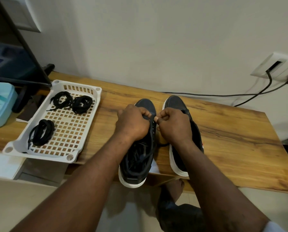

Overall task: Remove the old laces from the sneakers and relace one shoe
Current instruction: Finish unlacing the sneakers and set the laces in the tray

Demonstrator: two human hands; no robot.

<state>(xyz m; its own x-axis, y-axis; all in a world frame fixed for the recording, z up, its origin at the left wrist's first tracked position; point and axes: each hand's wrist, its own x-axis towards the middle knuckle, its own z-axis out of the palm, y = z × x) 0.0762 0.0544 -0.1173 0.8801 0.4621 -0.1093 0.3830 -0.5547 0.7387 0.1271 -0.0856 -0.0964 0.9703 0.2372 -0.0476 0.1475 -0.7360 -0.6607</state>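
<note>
two sneakers [135, 164] [175, 102], three lace bundles [61, 99] [81, 103] [41, 134] in tray [39, 155]; left hand [131, 124], right hand [173, 126] fingers pinch lace [151, 131].

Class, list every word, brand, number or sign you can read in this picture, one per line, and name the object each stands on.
No text can be read anywhere in this view.
Right sneaker: small red mark near the heel, too small to read.
Dark blue box at far left: pale patches, too blurred to read.
Wall socket plate: no print visible.
</note>
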